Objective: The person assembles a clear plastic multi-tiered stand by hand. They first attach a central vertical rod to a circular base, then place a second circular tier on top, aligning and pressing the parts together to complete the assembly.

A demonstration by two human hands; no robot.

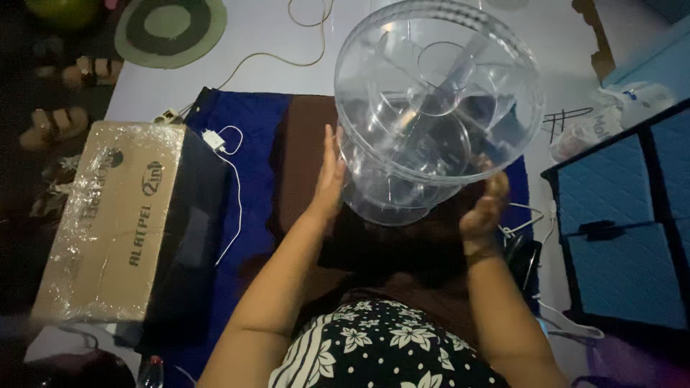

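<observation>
A large round clear plastic container (431, 100) with inner dividers and stacked tiers is held up in front of me, its open top tilted toward the camera. My left hand (329, 179) presses flat against its lower left side. My right hand (487, 205) cups its lower right side. Both hands carry it above a blue and brown mat (251, 136) on the floor.
A cardboard box wrapped in clear film (108, 215) lies at the left. A white charger and cable (219, 144) rest on the mat. Blue fabric drawers (618, 215) stand at the right, a plastic bag (611, 115) behind them. Sandals (57, 122) and a round green rug (169, 29) lie at the far left.
</observation>
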